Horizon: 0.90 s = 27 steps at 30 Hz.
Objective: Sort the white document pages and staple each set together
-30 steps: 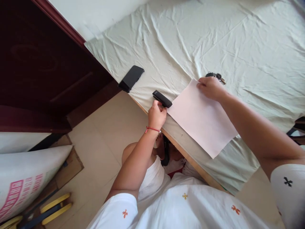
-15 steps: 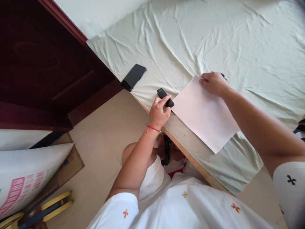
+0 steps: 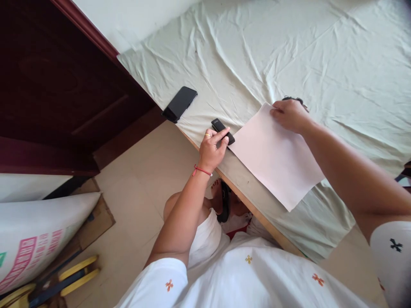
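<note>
My left hand is closed around the near end of a small black stapler, which rests on the cloth. That end of the stapler meets the left corner of a white sheet of paper; whether the paper lies between its jaws is hidden. At the paper's far corner, my right hand pinches the edge between thumb and fingers. Just behind the right hand lies a dark object, partly covered by it, possibly a bunch of keys.
A black phone lies at the left edge of the bed-like surface, which has a wrinkled pale green cloth. A dark red door stands left. Below it are a white printed sack and a yellow-handled thing.
The paper and my right hand have shifted slightly right and toward me, showing more of the dark object behind. My left wrist has moved a little left, fingers still on the stapler.
</note>
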### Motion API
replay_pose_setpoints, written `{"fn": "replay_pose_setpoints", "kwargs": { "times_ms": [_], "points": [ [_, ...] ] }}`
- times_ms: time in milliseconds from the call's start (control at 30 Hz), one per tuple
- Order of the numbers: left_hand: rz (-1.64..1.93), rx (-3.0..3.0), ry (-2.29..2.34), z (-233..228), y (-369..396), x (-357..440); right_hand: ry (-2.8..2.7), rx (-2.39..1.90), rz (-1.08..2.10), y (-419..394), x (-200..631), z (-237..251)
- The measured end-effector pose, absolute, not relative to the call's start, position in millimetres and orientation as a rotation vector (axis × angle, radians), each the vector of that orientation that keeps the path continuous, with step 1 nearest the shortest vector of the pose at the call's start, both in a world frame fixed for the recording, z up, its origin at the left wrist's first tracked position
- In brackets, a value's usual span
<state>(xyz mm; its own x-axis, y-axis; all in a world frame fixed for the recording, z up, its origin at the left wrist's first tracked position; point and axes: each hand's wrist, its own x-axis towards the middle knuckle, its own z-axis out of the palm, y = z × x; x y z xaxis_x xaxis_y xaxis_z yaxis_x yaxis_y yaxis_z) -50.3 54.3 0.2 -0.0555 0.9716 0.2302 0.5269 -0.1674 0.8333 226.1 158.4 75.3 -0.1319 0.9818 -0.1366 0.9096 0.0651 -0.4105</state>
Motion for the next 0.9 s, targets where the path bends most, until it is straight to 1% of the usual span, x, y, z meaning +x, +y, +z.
{"fn": "replay_pose_setpoints", "kwargs": {
  "times_ms": [367, 667, 800, 900],
  "points": [
    [1.039, 1.915, 1.678, -9, 56, -55, -2.102, -1.898, 0.668, 157, 240, 54],
    [0.953, 2.039, 1.744, -12, 48, -45, -2.048, -1.879, 0.711, 150, 241, 53],
    [1.074, 2.008, 1.753, -15, 46, -44, -2.004, -1.870, 0.700, 136, 245, 55],
    [1.244, 1.951, 1.744, -17, 39, -49, -1.899, -1.940, 0.785, 119, 257, 56]
  ]
}}
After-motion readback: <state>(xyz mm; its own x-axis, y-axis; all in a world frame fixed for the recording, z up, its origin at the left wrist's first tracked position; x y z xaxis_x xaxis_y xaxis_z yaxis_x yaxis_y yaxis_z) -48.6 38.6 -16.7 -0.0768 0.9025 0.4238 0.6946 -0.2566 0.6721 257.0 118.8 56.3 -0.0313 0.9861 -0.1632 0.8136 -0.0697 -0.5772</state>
